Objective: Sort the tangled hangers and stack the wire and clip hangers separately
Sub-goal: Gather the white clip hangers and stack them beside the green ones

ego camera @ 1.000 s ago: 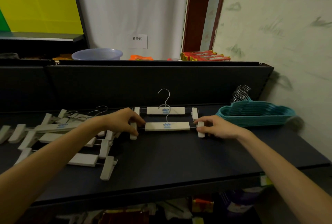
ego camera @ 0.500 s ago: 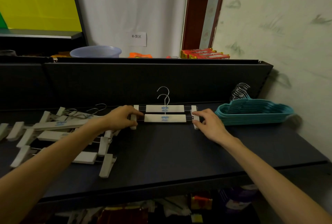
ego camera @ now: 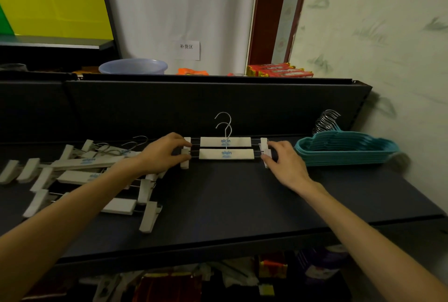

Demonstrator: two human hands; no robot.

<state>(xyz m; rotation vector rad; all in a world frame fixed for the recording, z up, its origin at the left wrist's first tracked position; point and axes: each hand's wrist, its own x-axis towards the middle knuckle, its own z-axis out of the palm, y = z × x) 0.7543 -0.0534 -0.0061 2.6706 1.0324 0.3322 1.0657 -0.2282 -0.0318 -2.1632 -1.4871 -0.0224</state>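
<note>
The teal hanger stack (ego camera: 346, 150) sits finished at the desk's (ego camera: 230, 204) right end. Mid-desk, a clip-hanger stack has begun: the near clip hanger (ego camera: 226, 154) lies just in front of the far clip hanger (ego camera: 225, 141). The left hand (ego camera: 161, 152) pinches its left clip; the right hand (ego camera: 284, 162) pinches its right clip. The tangled clip-hanger pile (ego camera: 82, 175) at left remains to sort, so most of that stack is still ahead.

Dim room: dark shelf (ego camera: 242, 204) against a pale marbled wall (ego camera: 375, 35), white curtain (ego camera: 181, 6) behind
</note>
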